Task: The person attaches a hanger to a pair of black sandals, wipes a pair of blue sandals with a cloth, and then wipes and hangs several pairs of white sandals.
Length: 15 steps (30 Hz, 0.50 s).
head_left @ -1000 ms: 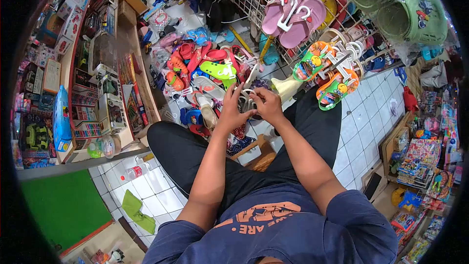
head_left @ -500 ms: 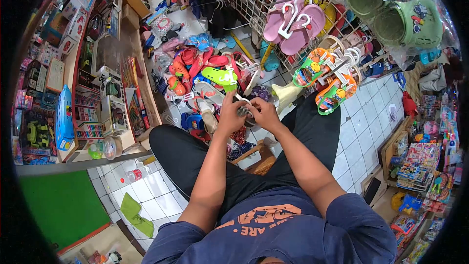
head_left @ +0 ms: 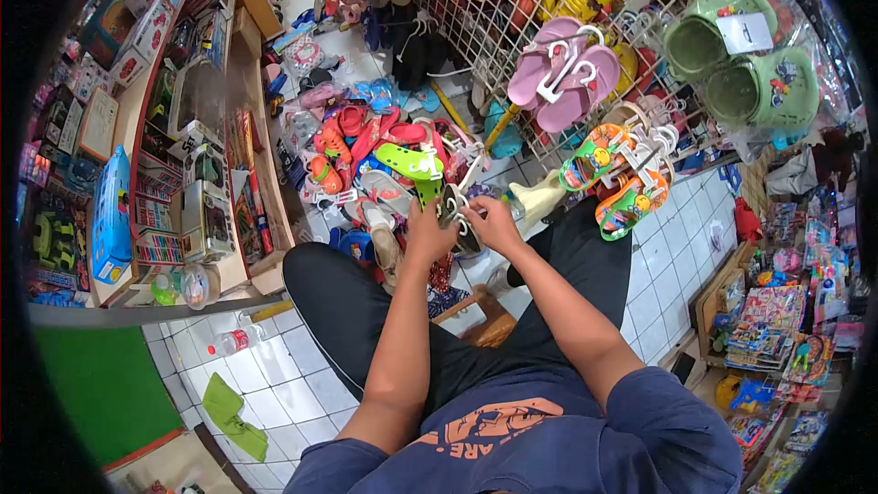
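Note:
Between my knees, my left hand [head_left: 432, 230] has its fingers wrapped round a dark grey shoe [head_left: 448, 205]. My right hand [head_left: 492, 225] pinches a white plastic hanger [head_left: 462, 218] at the right side of that shoe. Just above my left hand, a bright green clog [head_left: 412, 165] with a white hanger lies at the edge of a pile of children's shoes [head_left: 352, 146]. A beige shoe [head_left: 385, 240] is left of my left hand. My fingers partly hide the grey shoe.
Pink slippers [head_left: 560, 73] and green clogs [head_left: 745, 55] hang on a wire rack [head_left: 457, 0] at the upper right. Orange and green sandals [head_left: 631, 201] hang by my right knee. A small wooden stool [head_left: 489, 316] stands between my legs. Toy shelves [head_left: 261, 220] line the left.
The view has shifted slightly. The grey shoe now shows more clearly between my hands, with the white hanger at its side. The green clog's white hanger is more visible.

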Each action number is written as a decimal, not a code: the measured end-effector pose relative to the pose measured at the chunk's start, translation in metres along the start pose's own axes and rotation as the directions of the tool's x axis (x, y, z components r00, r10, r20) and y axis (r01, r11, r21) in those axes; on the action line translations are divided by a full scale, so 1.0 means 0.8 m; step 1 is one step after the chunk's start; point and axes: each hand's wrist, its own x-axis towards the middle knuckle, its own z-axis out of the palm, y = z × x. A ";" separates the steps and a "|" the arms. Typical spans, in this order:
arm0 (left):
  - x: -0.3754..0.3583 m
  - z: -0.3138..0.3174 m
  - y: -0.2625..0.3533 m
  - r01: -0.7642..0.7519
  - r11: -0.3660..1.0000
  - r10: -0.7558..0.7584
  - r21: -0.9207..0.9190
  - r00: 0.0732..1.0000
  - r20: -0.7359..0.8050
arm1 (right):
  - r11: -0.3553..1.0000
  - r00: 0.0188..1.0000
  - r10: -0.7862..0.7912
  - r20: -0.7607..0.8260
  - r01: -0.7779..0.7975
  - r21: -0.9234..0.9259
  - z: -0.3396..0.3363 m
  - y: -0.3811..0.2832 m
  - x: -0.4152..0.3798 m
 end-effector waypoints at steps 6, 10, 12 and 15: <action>0.005 0.014 0.002 -0.030 1.000 0.030 0.004 0.998 -0.059 | 0.976 0.990 0.084 -0.116 -0.105 -0.193 0.004 0.000 0.049; 0.002 0.019 0.014 0.017 1.000 -0.017 0.004 1.000 -0.010 | 0.964 0.989 0.033 -0.143 -0.069 -0.256 0.009 0.027 0.077; 0.005 0.018 0.019 0.032 0.999 -0.031 -0.026 0.999 0.027 | 0.959 0.987 0.044 -0.154 -0.085 -0.271 0.010 0.038 0.089; 0.003 0.020 0.025 0.028 0.999 -0.026 -0.033 0.999 0.044 | 0.949 0.982 0.065 -0.176 -0.115 -0.295 0.006 0.052 0.106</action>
